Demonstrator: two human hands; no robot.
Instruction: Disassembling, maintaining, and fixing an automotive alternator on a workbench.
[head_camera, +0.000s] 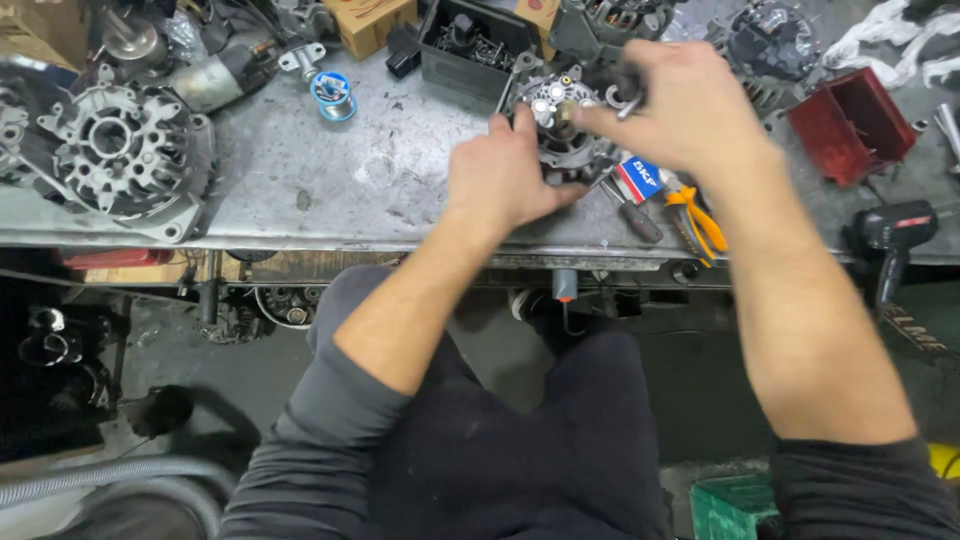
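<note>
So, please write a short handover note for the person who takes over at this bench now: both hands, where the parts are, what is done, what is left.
Left hand: grips the near side of the round alternator part and steadies it on the metal bench.
Right hand: over the part's far side, fingers pinched on a small metal piece; what kind is too blurred to tell.
Nearby: screwdriver and orange-handled pliers just right of the part, red tray further right, large alternator housing at the left end.
Done: part sits on the bench, held.
Left: work on its top is under way; progress cannot be judged.
</note>
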